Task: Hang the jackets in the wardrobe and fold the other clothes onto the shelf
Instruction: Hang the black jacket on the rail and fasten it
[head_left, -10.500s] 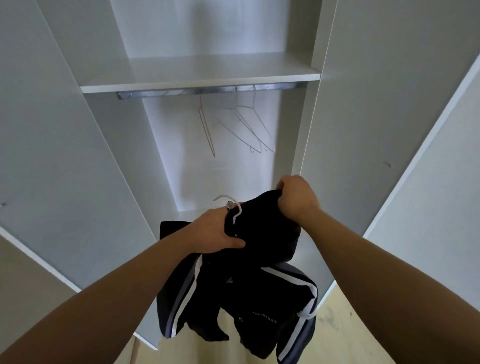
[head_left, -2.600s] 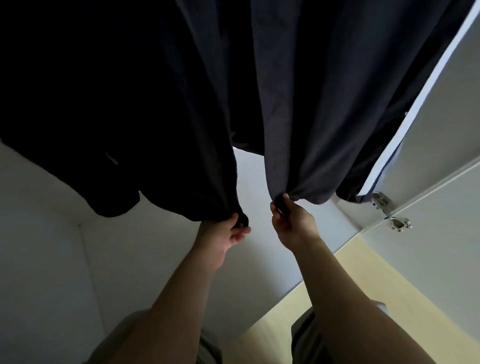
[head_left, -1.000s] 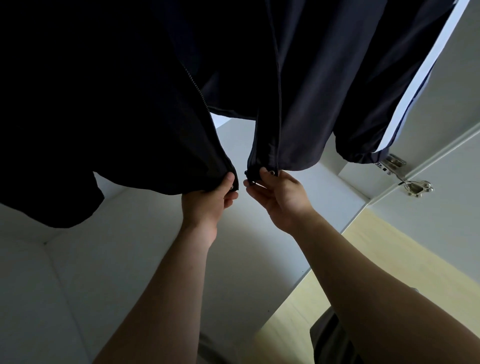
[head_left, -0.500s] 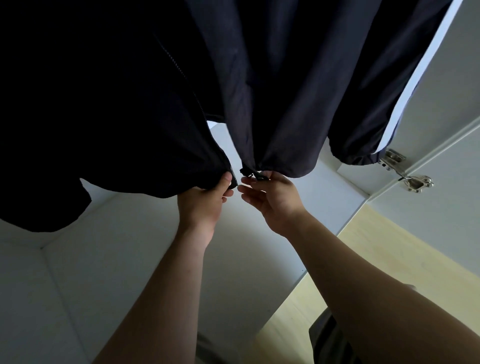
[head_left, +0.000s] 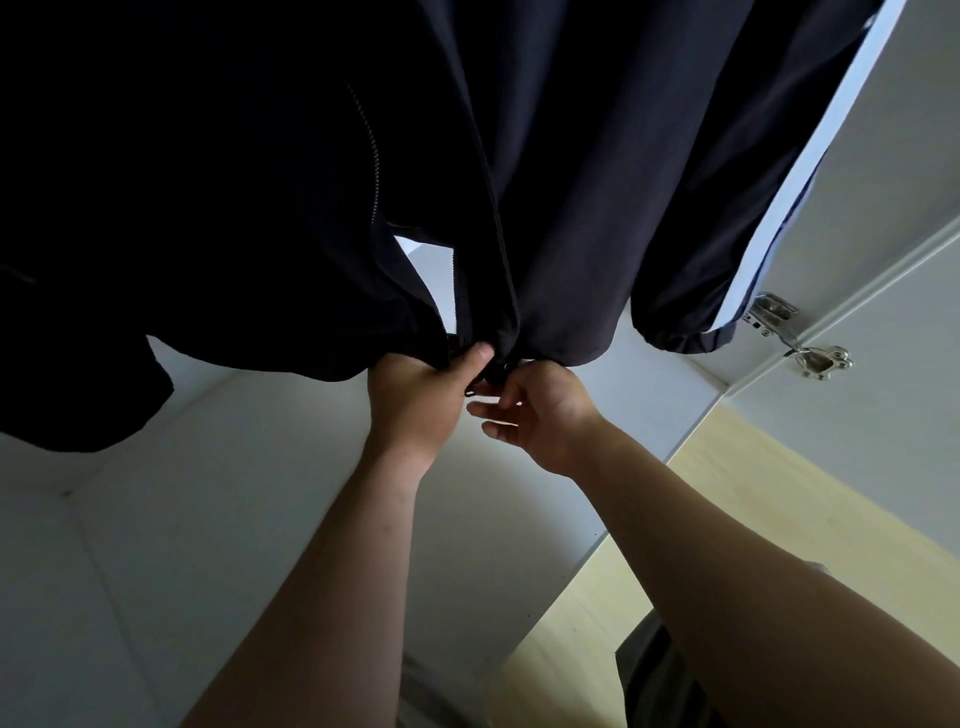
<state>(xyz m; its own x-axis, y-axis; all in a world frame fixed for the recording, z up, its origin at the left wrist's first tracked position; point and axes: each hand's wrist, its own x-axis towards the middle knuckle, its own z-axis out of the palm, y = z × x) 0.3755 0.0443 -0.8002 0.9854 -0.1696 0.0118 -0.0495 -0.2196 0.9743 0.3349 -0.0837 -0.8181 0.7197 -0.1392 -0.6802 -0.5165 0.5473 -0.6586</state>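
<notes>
A dark navy jacket (head_left: 571, 182) with a white sleeve stripe (head_left: 789, 197) hangs in the wardrobe and fills the top of the view; its hanger and the rail are out of sight. Its front is unzipped, with zipper teeth (head_left: 371, 156) showing on the left panel. My left hand (head_left: 421, 395) grips the bottom hem of the left front panel. My right hand (head_left: 540, 410) pinches the bottom corner of the right panel next to it. The two hem ends are held together between my hands.
The white wardrobe floor (head_left: 234, 493) lies below my arms, with a white side wall (head_left: 41, 623) at left. The open door at right carries a metal hinge (head_left: 800, 338). Pale wooden flooring (head_left: 727, 519) shows at lower right.
Over the last second my hands have drawn the two front hem ends closer until they meet. A gap between the panels remains above my hands.
</notes>
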